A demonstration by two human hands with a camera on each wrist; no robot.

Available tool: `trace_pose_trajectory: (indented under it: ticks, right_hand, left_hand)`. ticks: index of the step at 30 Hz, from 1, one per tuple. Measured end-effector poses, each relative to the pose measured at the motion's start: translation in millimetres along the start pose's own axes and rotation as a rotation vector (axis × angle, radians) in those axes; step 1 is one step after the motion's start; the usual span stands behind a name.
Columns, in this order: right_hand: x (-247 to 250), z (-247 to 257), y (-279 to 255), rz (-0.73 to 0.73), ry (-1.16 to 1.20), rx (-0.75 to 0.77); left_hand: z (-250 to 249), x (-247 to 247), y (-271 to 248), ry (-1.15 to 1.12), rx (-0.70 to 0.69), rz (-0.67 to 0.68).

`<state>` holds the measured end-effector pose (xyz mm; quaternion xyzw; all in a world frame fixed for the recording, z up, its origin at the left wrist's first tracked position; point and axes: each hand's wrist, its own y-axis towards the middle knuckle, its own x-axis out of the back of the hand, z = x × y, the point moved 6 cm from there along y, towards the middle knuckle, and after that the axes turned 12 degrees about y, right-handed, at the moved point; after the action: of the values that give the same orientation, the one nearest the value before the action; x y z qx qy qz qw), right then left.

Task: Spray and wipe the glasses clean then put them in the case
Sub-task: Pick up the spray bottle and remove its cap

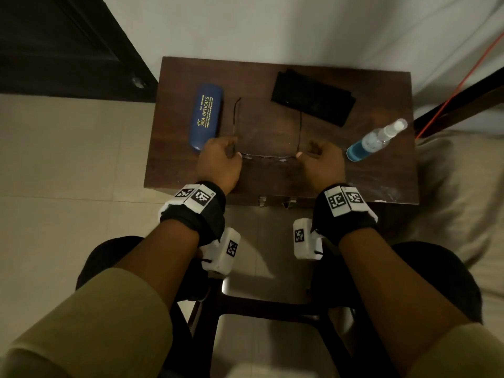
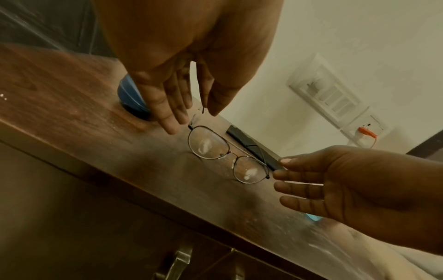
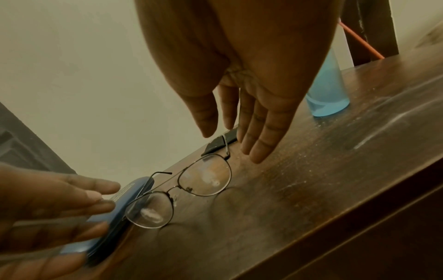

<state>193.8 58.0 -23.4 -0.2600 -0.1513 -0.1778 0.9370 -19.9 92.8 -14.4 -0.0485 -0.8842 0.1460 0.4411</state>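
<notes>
Thin metal-framed glasses (image 1: 268, 156) stand on the wooden table (image 1: 354, 181) with temples unfolded and pointing away from me; pale smears show on both lenses (image 2: 206, 146). My left hand (image 1: 219, 159) is at the left hinge, fingers straight, the temple running between thumb and fingers (image 2: 172, 121). At the right hinge my right hand (image 1: 319, 159) has its fingers (image 3: 256, 151) straight beside the frame (image 3: 177, 187), gripping nothing. A blue glasses case (image 1: 206, 115) lies closed left of the glasses. The spray bottle (image 1: 373, 141) of blue liquid stands at the right. A black cloth (image 1: 312, 98) lies behind.
The table's front edge has metal drawer handles (image 1: 275, 200). A dark door (image 1: 54, 42) is at the far left, bedding (image 1: 463, 186) to the right, and an orange cable (image 1: 463, 80) runs past the table's right corner. My knees are under the near edge.
</notes>
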Motion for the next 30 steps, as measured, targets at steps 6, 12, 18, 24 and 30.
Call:
trace_pose_trajectory:
  ticks: [6,12,18,24,30]
  right_hand:
    - [36,-5,-19,-0.194,0.011,0.008]
    - [94,-18,-29,-0.49,0.087,-0.011]
    - [120,-24,-6,-0.48,0.161,0.065]
    - [107,-21,22,-0.29,0.186,0.131]
    - [104,-19,29,-0.243,0.202,0.15]
  left_hand:
    - [-23,-1,-17,0.032,-0.108,0.031]
    - [-62,-21,-31,0.018,-0.239,0.056]
    - [-99,-49,-36,0.018,-0.33,0.107]
    - [-130,-73,-32,0.049,-0.388,0.161]
    - [-140,-85,-27,0.137,-0.436,0.165]
